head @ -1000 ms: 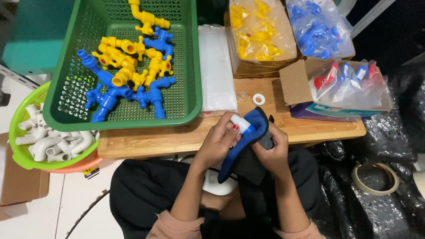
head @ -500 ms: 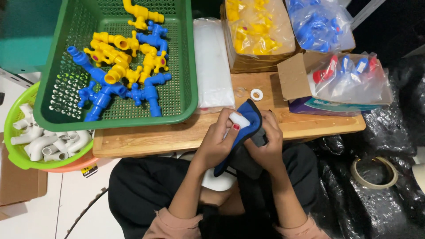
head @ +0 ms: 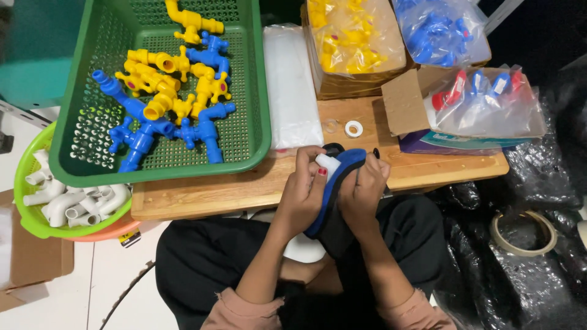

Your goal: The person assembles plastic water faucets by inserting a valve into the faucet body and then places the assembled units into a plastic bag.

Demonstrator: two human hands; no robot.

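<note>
Both hands together at bench's near edge: left hand (head: 301, 192) closed on white pipe fitting (head: 327, 164), thumb pressing; right hand (head: 362, 186) curled shut around blue-and-black cloth pad (head: 333, 198) wrapping it. Green basket (head: 251, 110) at far-left corner, loaded with yellow and blue taps (head: 165, 104). Bagged taps (head: 351, 33) in boxes along far edge. Lime tub of white elbows (head: 67, 205) off left end. White tape roll (head: 353, 128) mid-bench. Best kept: fitting square in pad, firm even grip, wrists braced on bench edge.

Bright, even overhead light; sharp focus, dark right edge.
</note>
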